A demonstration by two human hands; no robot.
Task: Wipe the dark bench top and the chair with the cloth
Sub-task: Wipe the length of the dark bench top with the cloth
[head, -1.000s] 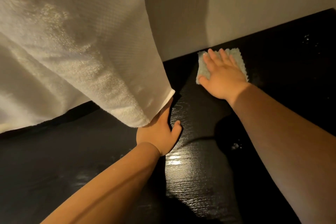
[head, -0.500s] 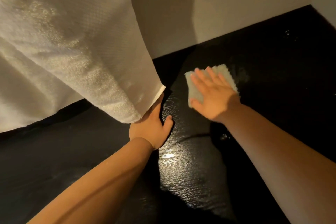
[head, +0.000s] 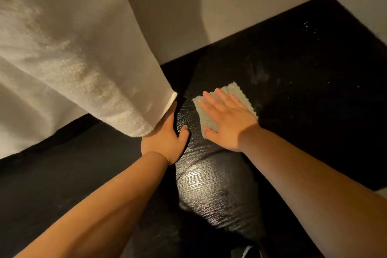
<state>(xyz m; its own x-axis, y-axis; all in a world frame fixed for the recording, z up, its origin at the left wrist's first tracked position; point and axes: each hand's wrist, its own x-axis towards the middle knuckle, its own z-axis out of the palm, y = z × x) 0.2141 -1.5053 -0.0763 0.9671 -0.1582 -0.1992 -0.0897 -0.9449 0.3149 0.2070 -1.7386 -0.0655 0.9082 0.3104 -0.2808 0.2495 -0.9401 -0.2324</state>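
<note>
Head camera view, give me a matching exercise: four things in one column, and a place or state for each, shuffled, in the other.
Column one:
1. cloth
2. left hand
3. white towel
4. bench top

Column two:
A. dark and glossy
B. hangs at the left
C. lies flat under the right hand
D. partly beneath the white towel's lower edge

Pairs: 1-C, 2-D, 3-B, 4-A

Dim, warm light; a glare streak shines on the glossy black wood-grain bench (head: 209, 174), arm shadows darken it, and wide-angle distortion bends the edges.
</note>
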